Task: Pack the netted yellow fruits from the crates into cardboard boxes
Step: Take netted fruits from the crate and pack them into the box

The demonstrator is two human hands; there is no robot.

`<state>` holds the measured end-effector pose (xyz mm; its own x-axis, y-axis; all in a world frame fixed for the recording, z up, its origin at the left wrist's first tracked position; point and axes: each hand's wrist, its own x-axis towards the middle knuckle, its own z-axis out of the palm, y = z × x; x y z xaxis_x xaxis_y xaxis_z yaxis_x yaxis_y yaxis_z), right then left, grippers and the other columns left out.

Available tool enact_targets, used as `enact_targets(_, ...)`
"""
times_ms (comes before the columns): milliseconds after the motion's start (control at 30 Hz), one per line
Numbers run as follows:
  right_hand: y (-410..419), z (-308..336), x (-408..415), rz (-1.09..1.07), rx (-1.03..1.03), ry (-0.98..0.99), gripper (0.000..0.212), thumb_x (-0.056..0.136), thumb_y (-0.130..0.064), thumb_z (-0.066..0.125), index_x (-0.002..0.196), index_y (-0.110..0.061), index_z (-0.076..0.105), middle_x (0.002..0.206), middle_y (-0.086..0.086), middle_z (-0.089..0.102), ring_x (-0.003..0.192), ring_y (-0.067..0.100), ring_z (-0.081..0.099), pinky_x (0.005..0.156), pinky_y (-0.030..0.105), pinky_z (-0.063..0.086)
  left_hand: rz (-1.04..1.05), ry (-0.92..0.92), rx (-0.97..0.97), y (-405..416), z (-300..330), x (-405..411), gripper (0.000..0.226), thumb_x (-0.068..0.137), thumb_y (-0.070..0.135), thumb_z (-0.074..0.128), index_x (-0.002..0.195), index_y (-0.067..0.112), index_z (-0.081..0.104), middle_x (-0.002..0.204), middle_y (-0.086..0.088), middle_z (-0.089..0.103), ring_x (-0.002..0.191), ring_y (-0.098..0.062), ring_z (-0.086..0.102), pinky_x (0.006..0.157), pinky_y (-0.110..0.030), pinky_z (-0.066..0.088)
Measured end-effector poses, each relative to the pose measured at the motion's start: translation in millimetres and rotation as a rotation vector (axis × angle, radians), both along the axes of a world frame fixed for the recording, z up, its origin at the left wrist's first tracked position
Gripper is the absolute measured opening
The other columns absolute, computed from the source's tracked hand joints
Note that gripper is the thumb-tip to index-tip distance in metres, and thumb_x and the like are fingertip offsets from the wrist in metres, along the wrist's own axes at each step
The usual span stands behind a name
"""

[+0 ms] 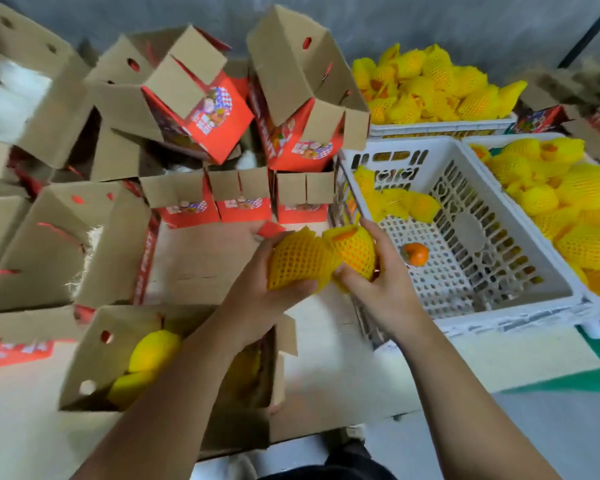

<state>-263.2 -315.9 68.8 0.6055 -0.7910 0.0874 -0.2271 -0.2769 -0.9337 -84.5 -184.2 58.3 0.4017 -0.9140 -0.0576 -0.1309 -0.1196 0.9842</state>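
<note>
A: At the grip?
B: Left hand (pixel 274 289) curled around a netted fruit (pixel 300 263) in yellow foam mesh, palm under, thumb across the near side. Right hand (pixel 378 289) wrapped around a second netted fruit (pixel 355 249), orange skin peeking through the net's open top. Both fruits touching, held up side by side.

A: Below the hands?
B: Flat cardboard sheets (pixel 201 258) spread on the floor. Nearer the body, an open cardboard box (pixel 94 362) partly hidden by the left forearm, with yellow netted fruits (pixel 155 351) already inside, blurred.

A: To the right?
B: Just beside the right hand, a white plastic crate (pixel 499 306), nearly emptied: a few netted fruits (pixel 392 200) bunched against its far-left wall and one bare orange fruit (pixel 415 253) lying on the perforated bottom. Beside it on the right, a second crate (pixel 485 140) heaped with netted fruits. Behind, a third crate (pixel 440 128), also piled high.

A: To the left and beyond?
B: Many folded-up boxes (pixel 201 112), brown inside and red with printed pictures outside, tipped at all angles, flaps open. Behind everything, a grey wall (pixel 465 19).
</note>
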Motion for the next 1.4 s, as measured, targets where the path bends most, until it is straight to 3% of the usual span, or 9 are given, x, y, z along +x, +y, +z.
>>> enact_targets(100, 59.2, -9.0, 41.3, -0.009, 0.016, 0.027, 0.087, 0.072, -0.056, 0.074, 0.15, -0.033, 0.042, 0.144, -0.012, 0.053, 0.132, 0.012, 0.054, 0.109, 0.046, 0.048, 0.029, -0.049, 0.105, 70.4, 4.9, 34.8, 0.079, 0.068, 0.066, 0.085, 0.133, 0.064, 0.042, 0.116, 0.034, 0.06, 0.103, 0.011, 0.061, 0.073, -0.017, 0.055)
enact_targets(333, 150.7, -30.2, 90.3, 0.039, 0.132, 0.072, 0.075, 0.073, -0.046, 0.08, 0.141, -0.031, 0.052, 0.132, -0.006, 0.062, 0.123, 0.011, 0.058, 0.108, 0.039, 0.047, 0.095, -0.056, 0.137, 170.6, -4.2, 82.9, 0.072, 0.065, 0.057, 0.084, 0.129, 0.056, 0.052, 0.106, 0.035, 0.063, 0.102, 0.003, 0.065, 0.073, -0.011, 0.053)
enact_targets(400, 162.0, -36.7, 94.5, 0.075, 0.125, 0.137, 0.079, 0.071, -0.046, 0.077, 0.143, -0.028, 0.051, 0.126, -0.011, 0.058, 0.124, -0.009, 0.048, 0.104, 0.015, 0.041, 0.052, 0.057, 0.176, 178.6, -12.3, 83.9, 0.059, 0.066, 0.06, 0.078, 0.12, 0.062, 0.054, 0.109, 0.031, 0.061, 0.104, -0.004, 0.066, 0.076, -0.021, 0.058)
enact_targets(500, 169.3, -45.8, 93.6, 0.08, 0.059, 0.2, 0.076, 0.067, -0.045, 0.075, 0.138, -0.03, 0.051, 0.111, -0.026, 0.043, 0.105, -0.039, 0.029, 0.082, -0.01, 0.024, -0.091, -0.13, 0.373, 180.4, -18.0, 88.5, 0.048, 0.076, 0.066, 0.07, 0.116, 0.063, 0.044, 0.119, 0.022, 0.049, 0.107, -0.007, 0.058, 0.074, -0.019, 0.05)
enact_targets(700, 165.1, -60.8, 107.6, 0.35, 0.007, 0.721, 0.071, 0.079, -0.022, 0.084, 0.139, -0.024, 0.046, 0.127, 0.002, 0.049, 0.117, 0.023, 0.055, 0.099, 0.034, 0.047, -0.383, -0.504, 0.737, 158.1, -50.1, 86.4, 0.053, 0.087, 0.052, 0.07, 0.129, 0.032, 0.046, 0.129, 0.002, 0.052, 0.11, -0.015, 0.055, 0.096, -0.035, 0.047)
enact_targets(933, 159.3, -56.0, 133.1, 0.747, -0.107, 1.231, 0.049, 0.1, -0.035, 0.06, 0.146, -0.022, 0.048, 0.145, 0.009, 0.053, 0.125, 0.029, 0.056, 0.094, 0.029, 0.047, -0.498, -0.826, 0.976, 155.4, -80.7, 92.5, 0.036, 0.105, 0.02, 0.049, 0.141, 0.023, 0.052, 0.14, -0.013, 0.053, 0.127, -0.032, 0.054, 0.107, -0.036, 0.045)
enact_targets(1067, 164.7, -63.9, 142.6, 0.808, -0.187, 1.318, 0.046, 0.101, -0.015, 0.06, 0.144, -0.023, 0.047, 0.151, 0.013, 0.039, 0.134, 0.032, 0.048, 0.1, 0.031, 0.043, -0.42, -0.708, 0.997, 148.1, -87.2, 89.0, 0.041, 0.102, 0.011, 0.049, 0.142, 0.02, 0.044, 0.138, -0.012, 0.057, 0.123, -0.032, 0.058, 0.099, -0.035, 0.049)
enact_targets(1233, 177.8, -61.8, 155.2, 0.871, -0.357, 1.384, 0.056, 0.098, -0.003, 0.059, 0.151, -0.014, 0.044, 0.152, 0.014, 0.045, 0.132, 0.032, 0.054, 0.092, 0.031, 0.046, -0.514, -0.576, 1.0, 145.8, -80.2, 104.4, 0.047, 0.101, 0.05, 0.058, 0.137, 0.018, 0.054, 0.142, -0.006, 0.055, 0.125, -0.028, 0.054, 0.095, -0.03, 0.042)
enact_targets(1400, 165.5, -57.5, 152.4, 0.856, -0.237, 1.354, 0.039, 0.1, -0.009, 0.055, 0.139, -0.013, 0.052, 0.137, 0.009, 0.057, 0.099, 0.025, 0.054, 0.063, 0.023, 0.039, -0.576, -0.658, 1.027, 138.4, -85.1, 95.6, 0.051, 0.105, 0.043, 0.056, 0.143, 0.011, 0.048, 0.144, -0.015, 0.055, 0.127, -0.033, 0.055, 0.097, -0.034, 0.045)
